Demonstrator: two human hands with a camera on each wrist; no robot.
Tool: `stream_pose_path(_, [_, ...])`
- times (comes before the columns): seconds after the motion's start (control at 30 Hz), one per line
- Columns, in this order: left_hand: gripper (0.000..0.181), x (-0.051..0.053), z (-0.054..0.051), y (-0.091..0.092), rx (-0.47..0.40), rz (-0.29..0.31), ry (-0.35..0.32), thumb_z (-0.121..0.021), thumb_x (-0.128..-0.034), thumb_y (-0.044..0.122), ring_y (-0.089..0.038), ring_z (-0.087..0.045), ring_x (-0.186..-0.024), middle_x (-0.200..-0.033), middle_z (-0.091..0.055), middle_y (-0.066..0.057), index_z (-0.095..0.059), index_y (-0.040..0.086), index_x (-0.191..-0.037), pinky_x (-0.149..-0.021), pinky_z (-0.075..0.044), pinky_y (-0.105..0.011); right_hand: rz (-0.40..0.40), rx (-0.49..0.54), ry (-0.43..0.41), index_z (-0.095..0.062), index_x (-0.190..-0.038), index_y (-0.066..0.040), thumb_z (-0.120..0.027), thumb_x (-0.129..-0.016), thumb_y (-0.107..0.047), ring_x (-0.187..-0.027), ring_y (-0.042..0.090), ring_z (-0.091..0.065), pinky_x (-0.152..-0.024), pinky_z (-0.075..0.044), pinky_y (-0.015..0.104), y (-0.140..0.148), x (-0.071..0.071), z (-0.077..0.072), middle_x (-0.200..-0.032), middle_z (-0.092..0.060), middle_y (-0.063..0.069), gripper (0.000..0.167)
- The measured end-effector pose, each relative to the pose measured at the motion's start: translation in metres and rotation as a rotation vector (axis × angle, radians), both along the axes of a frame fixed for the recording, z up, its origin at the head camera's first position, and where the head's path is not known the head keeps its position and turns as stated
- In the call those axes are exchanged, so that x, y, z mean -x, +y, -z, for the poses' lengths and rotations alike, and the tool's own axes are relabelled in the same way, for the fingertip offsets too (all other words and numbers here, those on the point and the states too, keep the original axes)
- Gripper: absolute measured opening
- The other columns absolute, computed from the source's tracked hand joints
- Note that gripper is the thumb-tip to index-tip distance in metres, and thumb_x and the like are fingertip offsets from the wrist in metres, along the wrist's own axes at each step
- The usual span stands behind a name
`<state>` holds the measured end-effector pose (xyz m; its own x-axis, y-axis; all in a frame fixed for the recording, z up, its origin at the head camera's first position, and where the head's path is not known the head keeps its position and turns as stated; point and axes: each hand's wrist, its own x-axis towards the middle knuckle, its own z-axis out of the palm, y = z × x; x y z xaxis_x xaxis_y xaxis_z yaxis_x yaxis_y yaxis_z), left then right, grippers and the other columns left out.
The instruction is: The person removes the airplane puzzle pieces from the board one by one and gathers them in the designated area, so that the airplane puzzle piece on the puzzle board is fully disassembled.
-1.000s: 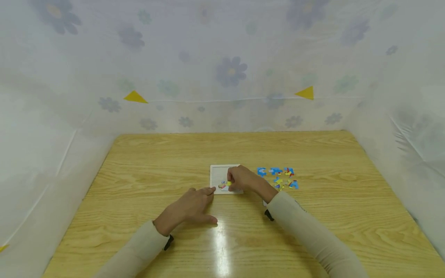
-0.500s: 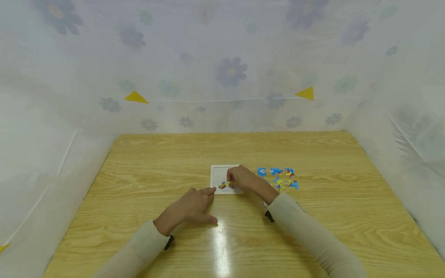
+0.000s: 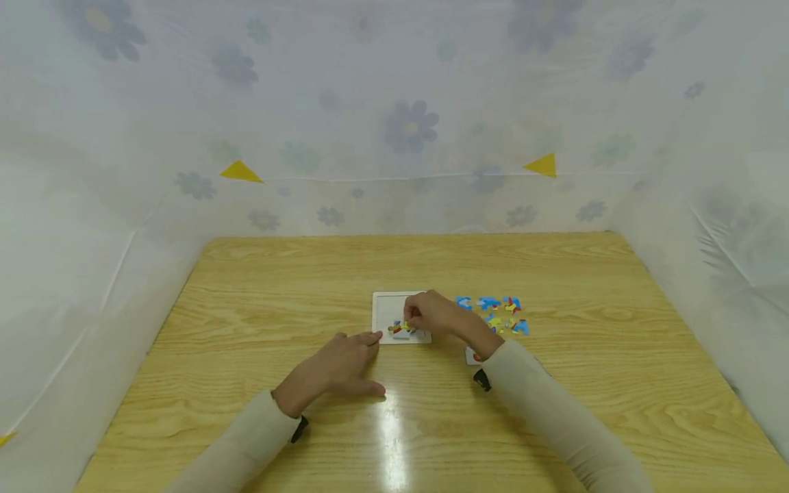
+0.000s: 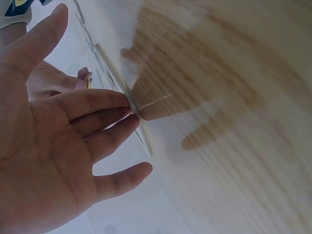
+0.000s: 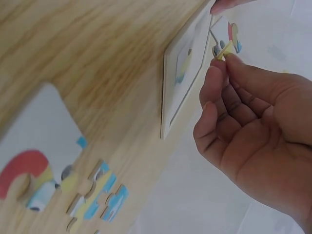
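A shallow white puzzle tray [image 3: 388,306] lies on the wooden table. My left hand [image 3: 337,366] is spread at its near left corner; in the left wrist view its straight fingertips [image 4: 130,118] touch the tray's edge. My right hand [image 3: 436,313] is over the tray's right side. Between its thumb and fingertips it pinches a small jigsaw piece [image 5: 225,50] with yellow on it, seen tilted in the right wrist view. Close to that piece, a multicoloured patch of jigsaw [image 3: 396,328] shows in the tray's lower part. The right hand hides some of the tray.
Several loose blue and yellow jigsaw pieces [image 3: 489,303] lie right of the tray. A white card or piece with a red print [image 3: 471,357] sits partly under the right forearm, larger in the right wrist view. A pale flowered curtain [image 3: 333,130] surrounds the table.
My right hand has shifted slightly to the right and back, uncovering more of the coloured pieces in the tray and of the red-printed card. The left hand stays put.
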<state>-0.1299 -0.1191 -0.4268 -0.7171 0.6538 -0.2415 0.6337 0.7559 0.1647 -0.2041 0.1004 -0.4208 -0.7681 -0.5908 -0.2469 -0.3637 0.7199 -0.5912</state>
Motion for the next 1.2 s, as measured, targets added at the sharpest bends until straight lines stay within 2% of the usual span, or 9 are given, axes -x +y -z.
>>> stream_pose_path(0.17, [0.083, -0.001, 0.0, 0.0, -0.008, -0.018, -0.018, -0.066, -0.0785, 0.059, -0.023, -0.044, -0.135, -0.146, -0.045, -0.009, -0.052, 0.0, -0.135, -0.097, -0.042, -0.046, 0.015, 0.015, -0.023, -0.061, -0.085, -0.007, -0.056, -0.093, -0.007, -0.065, 0.01, -0.049, -0.06, -0.042, 0.022, 0.008, -0.002, -0.007, -0.079, -0.061, 0.002, 0.01])
stream_pose_path(0.37, [0.084, -0.002, -0.001, 0.0, -0.021, -0.032, -0.041, -0.067, -0.0782, 0.058, -0.023, -0.043, -0.135, -0.147, -0.044, -0.01, -0.05, -0.001, -0.136, -0.099, -0.041, -0.047, 0.013, 0.008, -0.019, -0.062, -0.086, -0.008, -0.052, -0.094, -0.007, -0.066, 0.011, -0.048, -0.062, -0.042, 0.024, 0.023, -0.001, -0.004, -0.08, -0.061, 0.002, 0.013])
stream_pose_path(0.63, [0.085, -0.003, -0.003, 0.0, -0.023, -0.021, -0.036, -0.067, -0.0786, 0.057, -0.024, -0.043, -0.135, -0.147, -0.044, -0.01, -0.048, -0.002, -0.137, -0.1, -0.04, -0.049, -0.02, 0.01, 0.005, -0.062, -0.086, -0.007, -0.054, -0.094, -0.006, -0.063, 0.01, -0.046, -0.061, -0.041, 0.023, 0.043, -0.002, -0.006, -0.076, -0.058, 0.001, 0.012])
stream_pose_path(0.83, [0.086, -0.003, -0.004, 0.0, -0.012, -0.018, -0.031, -0.066, -0.0789, 0.058, -0.023, -0.042, -0.136, -0.147, -0.044, -0.01, -0.048, -0.002, -0.137, -0.1, -0.04, -0.048, -0.03, -0.017, -0.02, -0.062, -0.087, -0.006, -0.055, -0.094, -0.007, -0.061, 0.01, -0.049, -0.062, -0.044, 0.024, 0.056, -0.004, -0.014, -0.075, -0.06, 0.003, 0.01])
stream_pose_path(1.2, [0.086, -0.003, -0.002, 0.001, -0.026, -0.017, -0.038, -0.067, -0.0786, 0.058, -0.023, -0.041, -0.136, -0.148, -0.043, -0.01, -0.048, -0.003, -0.136, -0.101, -0.04, -0.049, 0.023, -0.042, -0.075, -0.059, -0.085, -0.006, -0.052, -0.096, -0.006, -0.061, 0.011, -0.045, -0.063, -0.041, 0.027, 0.081, -0.007, -0.019, -0.074, -0.056, 0.002, 0.014])
